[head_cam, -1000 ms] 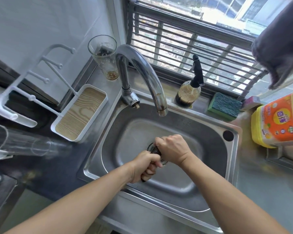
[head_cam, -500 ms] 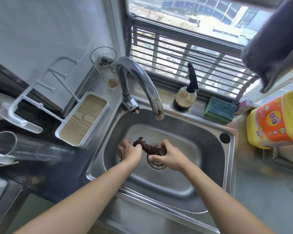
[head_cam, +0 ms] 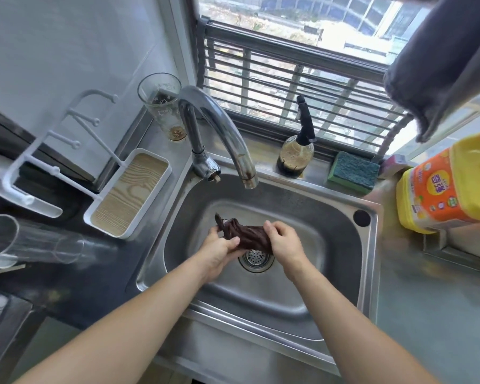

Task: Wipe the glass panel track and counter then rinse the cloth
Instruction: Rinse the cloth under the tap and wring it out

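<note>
A dark brown cloth (head_cam: 247, 236), twisted into a rope, hangs over the steel sink (head_cam: 327, 217) just above the drain strainer (head_cam: 256, 259). My left hand (head_cam: 219, 249) grips its left end, where a loose tip sticks up. My right hand (head_cam: 281, 241) grips the right end. The chrome tap (head_cam: 222, 128) arches over the basin, and no water runs from its spout. The window track behind the sink is partly hidden by a bottle and a sponge.
A brown spray bottle (head_cam: 297, 156) and a green sponge (head_cam: 354, 173) stand on the sill. A yellow detergent jug (head_cam: 449, 187) sits at right. A glass (head_cam: 164, 106), a white wood-lined tray (head_cam: 128, 195) and a rack (head_cam: 39, 162) are at left. A grey towel (head_cam: 441, 65) hangs above.
My hands have moved apart and turned, and the wrung cloth now shows stretched between them. The view has shifted slightly upward toward the window.
</note>
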